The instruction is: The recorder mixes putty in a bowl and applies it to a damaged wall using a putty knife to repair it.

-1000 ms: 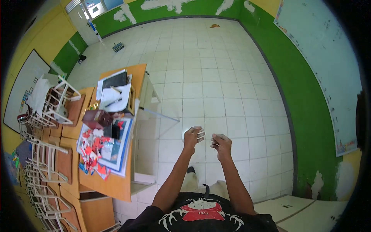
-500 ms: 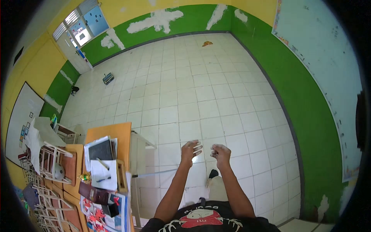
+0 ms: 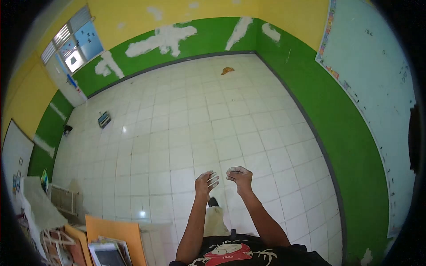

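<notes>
My left hand (image 3: 206, 183) is held out in front of my body, its fingers spread and lightly bent, with nothing in it. Close beside it, a small gap away, is my right hand (image 3: 241, 179), fingers loosely curled and parted from the thumb; no object shows in it. Whitish powder or paste coats the fingers of both. Beneath them lies the white tiled floor (image 3: 191, 150), which neither hand touches. One dark shoe (image 3: 213, 202) shows just below the hands.
At lower left stands an orange-topped desk (image 3: 113, 224) with books and papers (image 3: 108, 252), near stacked chairs (image 3: 60, 241). A dark box-like item (image 3: 104, 119) and an orange-brown cloth-like thing (image 3: 227, 70) lie on the floor. Green walls (image 3: 306, 106) with white patches and a whiteboard (image 3: 359, 57) border the room.
I have moved forward past the desk, which has slid toward the lower left of the view. Both hands stay raised and close together, the right one's fingers slightly more parted.
</notes>
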{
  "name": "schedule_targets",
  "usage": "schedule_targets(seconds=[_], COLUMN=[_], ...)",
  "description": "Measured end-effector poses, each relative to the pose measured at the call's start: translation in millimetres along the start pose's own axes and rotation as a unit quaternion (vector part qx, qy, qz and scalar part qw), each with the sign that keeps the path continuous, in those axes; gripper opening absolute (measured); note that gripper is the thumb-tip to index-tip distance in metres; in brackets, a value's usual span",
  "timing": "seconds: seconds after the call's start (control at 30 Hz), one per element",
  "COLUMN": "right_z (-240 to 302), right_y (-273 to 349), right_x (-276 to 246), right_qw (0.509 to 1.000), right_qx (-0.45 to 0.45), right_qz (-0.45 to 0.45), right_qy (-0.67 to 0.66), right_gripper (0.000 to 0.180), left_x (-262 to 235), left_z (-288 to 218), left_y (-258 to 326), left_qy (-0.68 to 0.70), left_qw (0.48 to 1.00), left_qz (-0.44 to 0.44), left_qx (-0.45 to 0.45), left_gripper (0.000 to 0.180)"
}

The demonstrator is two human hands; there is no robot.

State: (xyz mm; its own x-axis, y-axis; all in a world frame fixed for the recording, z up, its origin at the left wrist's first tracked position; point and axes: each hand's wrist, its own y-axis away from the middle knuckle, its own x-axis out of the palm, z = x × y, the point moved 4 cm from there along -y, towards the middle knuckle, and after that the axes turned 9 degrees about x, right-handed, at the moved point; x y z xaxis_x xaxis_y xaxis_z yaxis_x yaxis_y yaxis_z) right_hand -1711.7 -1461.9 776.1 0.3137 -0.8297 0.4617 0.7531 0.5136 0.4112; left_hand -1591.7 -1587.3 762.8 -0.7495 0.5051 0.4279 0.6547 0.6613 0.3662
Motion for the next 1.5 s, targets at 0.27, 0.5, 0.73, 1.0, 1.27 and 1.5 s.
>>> schedule_targets(seconds=[0.27,0.5,0.73,1.0,1.27,1.5], right_z=[89,119,179,238,292,386], right_y=[-170,-354,-553,-744,-939,-1084], right_x=[77,98,162,248,283,321], right_qw=[0.998,0.993,0.997,0.997,0.994,0.994], right_qx=[-0.021,0.009,0.034,0.076,0.059,0.006], right_qz=[-0.05,-0.106,-0.07,-0.023,-0.082,-0.109], right_qy=[-0.044,-0.051,0.002,-0.001,-0.043,-0.027], right_gripper=[0.014,0.013,0.016,0.016,0.016,0.033], left_x=[77,109,139,170,249,352], left_z=[-125,-159,-205,-259,-299,-354], left_y=[-213,-393,-573,-765,-1002,-1176], left_qy=[-0.01,0.021,0.078,0.101,0.077,0.05], left_qw=[0.997,0.997,0.996,0.993,0.992,0.986], left_qz=[0.078,0.07,0.025,-0.018,0.048,0.126], left_qx=[0.004,-0.004,-0.045,-0.05,-0.084,-0.098], left_gripper=[0.037,0.036,0.036,0.039,0.041,0.043])
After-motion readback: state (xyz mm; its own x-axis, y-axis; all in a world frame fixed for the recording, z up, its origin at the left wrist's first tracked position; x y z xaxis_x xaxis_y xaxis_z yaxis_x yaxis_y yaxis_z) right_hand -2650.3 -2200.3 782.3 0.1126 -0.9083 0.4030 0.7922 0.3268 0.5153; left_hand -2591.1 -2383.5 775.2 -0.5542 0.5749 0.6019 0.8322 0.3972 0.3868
